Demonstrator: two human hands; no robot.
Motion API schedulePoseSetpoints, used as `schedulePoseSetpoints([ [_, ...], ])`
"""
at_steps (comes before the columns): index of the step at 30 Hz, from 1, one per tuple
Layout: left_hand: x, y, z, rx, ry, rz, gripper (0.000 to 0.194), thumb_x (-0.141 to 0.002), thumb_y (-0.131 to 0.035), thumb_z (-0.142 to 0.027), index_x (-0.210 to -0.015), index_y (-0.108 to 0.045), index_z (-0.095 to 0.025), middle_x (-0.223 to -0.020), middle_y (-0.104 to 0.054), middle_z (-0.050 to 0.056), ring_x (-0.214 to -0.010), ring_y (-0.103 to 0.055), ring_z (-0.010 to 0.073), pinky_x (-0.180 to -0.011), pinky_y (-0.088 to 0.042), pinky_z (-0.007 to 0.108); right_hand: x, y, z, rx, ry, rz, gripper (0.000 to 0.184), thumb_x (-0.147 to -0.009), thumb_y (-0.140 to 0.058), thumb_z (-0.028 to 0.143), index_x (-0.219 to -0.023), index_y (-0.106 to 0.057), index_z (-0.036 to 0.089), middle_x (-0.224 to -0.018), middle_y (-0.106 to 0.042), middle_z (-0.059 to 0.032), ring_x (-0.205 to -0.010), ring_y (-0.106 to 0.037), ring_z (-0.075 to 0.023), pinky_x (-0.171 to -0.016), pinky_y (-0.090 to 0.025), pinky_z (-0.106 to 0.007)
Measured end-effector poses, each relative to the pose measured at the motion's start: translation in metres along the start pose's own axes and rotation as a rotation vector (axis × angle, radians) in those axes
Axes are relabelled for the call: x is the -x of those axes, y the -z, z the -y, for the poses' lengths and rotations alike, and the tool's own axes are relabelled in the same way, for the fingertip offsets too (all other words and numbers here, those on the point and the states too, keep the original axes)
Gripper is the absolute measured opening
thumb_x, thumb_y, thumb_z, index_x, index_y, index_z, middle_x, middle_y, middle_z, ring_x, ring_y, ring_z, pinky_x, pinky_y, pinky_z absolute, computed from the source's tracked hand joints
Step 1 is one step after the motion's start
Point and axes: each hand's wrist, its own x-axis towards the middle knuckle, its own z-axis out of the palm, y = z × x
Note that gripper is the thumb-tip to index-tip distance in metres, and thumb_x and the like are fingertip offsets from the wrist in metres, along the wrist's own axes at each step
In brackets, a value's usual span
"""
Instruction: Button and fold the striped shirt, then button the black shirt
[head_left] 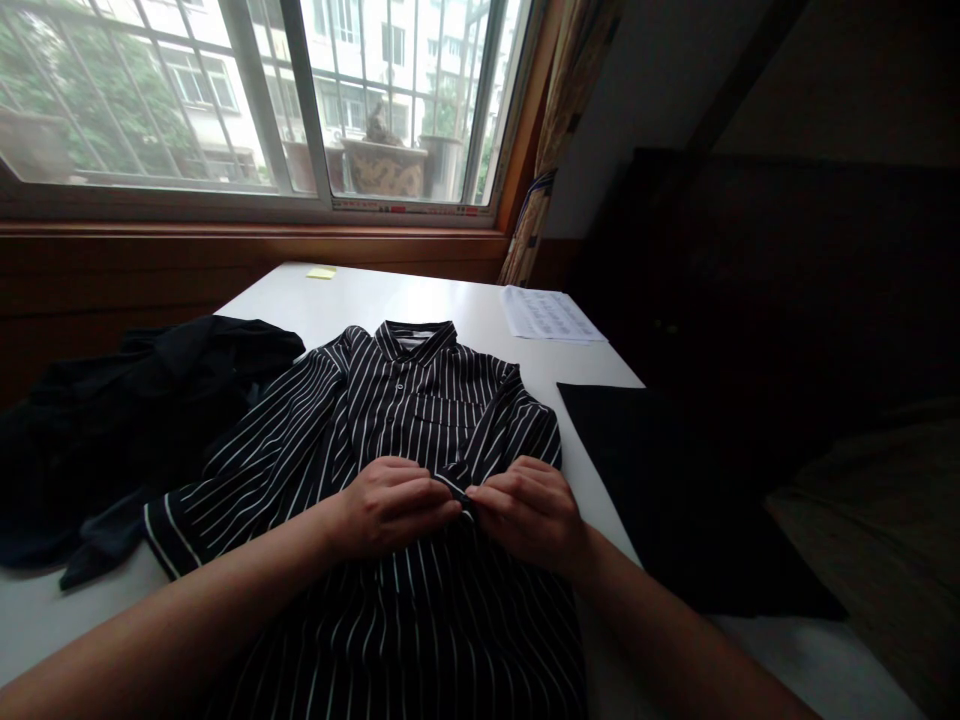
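A black shirt with white stripes (379,415) lies front side up, its collar toward the window. Its sleeve on the left is spread outward, while the sleeve on the right is folded in across the front. My left hand (401,505) pinches the cuff of that folded sleeve from the left. On the cuff's other side, my right hand (529,510) pinches it too, fingertips close to those of my left hand. Both hands are just over the middle of the shirt front. My fingers hide part of the cuff.
Dark crumpled clothes (150,400) are heaped at the left of the white table (360,290). A flat black item (675,500) lies along the right edge. Printed papers (551,314) and a yellow note (321,272) are at the far side, below the window.
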Motion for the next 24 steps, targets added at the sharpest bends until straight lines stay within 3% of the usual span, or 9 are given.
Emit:
schedulePoseSetpoints([
  [6, -0.004, 0.002, -0.003, 0.041, 0.121, -0.009, 0.004, -0.095, -0.064, -0.017, -0.095, -0.061, -0.014, -0.066, -0.064, -0.003, -0.05, -0.057, 0.0087, -0.053, -0.048, 0.023, -0.003, -0.004, 0.004, -0.062, -0.087, -0.061, 0.02, -0.09, -0.067, 0.014, -0.108, -0.067, 0.023, -0.079, -0.072, 0.0008, -0.067, -0.067, -0.0128, -0.065, -0.051, -0.029],
  [13, -0.001, 0.001, 0.002, -0.117, -0.025, -0.028, 0.011, -0.099, -0.057, -0.017, -0.106, -0.065, -0.015, -0.087, -0.074, 0.003, -0.065, -0.065, 0.0126, -0.061, -0.053, 0.028, -0.002, -0.001, 0.003, -0.026, -0.012, -0.016, 0.021, -0.093, -0.066, 0.016, -0.114, -0.065, 0.021, -0.082, -0.074, -0.0008, -0.065, -0.066, -0.0124, -0.062, -0.048, -0.029],
  [19, -0.003, 0.001, 0.002, -0.121, -0.006, -0.051, 0.008, -0.098, -0.059, -0.015, -0.101, -0.066, -0.017, -0.08, -0.073, 0.001, -0.06, -0.063, 0.0111, -0.055, -0.05, 0.025, -0.001, 0.006, 0.001, 0.059, 0.064, 0.04, 0.028, -0.092, -0.069, 0.013, -0.119, -0.064, 0.017, -0.088, -0.077, -0.0023, -0.069, -0.067, -0.0131, -0.064, -0.047, -0.03],
  [24, -0.007, 0.002, 0.0, -0.113, 0.007, -0.044, 0.007, -0.098, -0.058, -0.015, -0.098, -0.065, -0.017, -0.075, -0.072, -0.001, -0.054, -0.06, 0.0097, -0.053, -0.048, 0.024, -0.008, 0.002, 0.005, 0.014, 0.006, -0.02, 0.016, -0.09, -0.07, 0.019, -0.106, -0.068, 0.019, -0.082, -0.074, -0.0014, -0.065, -0.066, -0.013, -0.063, -0.047, -0.03],
])
